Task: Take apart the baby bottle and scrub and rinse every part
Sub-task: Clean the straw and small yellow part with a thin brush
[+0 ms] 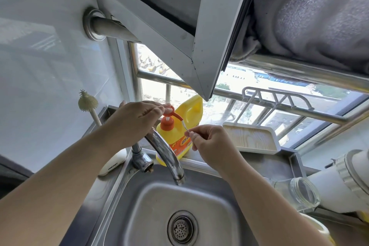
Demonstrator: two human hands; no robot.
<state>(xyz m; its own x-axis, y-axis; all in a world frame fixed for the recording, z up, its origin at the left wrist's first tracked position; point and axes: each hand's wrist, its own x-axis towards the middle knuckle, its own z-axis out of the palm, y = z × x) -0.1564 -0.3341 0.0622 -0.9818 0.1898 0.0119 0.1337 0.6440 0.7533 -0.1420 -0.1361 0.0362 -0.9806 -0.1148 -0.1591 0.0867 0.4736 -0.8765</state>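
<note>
My left hand (139, 115) presses down with its fingers on the orange pump head of a yellow detergent bottle (171, 136) behind the tap. My right hand (209, 142) pinches a thin pale rod-like piece (184, 126), either a straw or a small brush, and holds its tip just under the pump's nozzle. A clear glass baby bottle body (303, 193) lies on its side on the counter to the right of the sink. A cream silicone bottle brush (87, 104) stands upright against the tiled wall at the left.
The steel sink (155, 201) with its drain strainer (182, 227) lies below the curved tap (167, 156). A white wood-grain tray (251, 138) sits on the sill. White plastic parts (351, 173) lie at the right edge. An open window frame (179, 26) hangs overhead.
</note>
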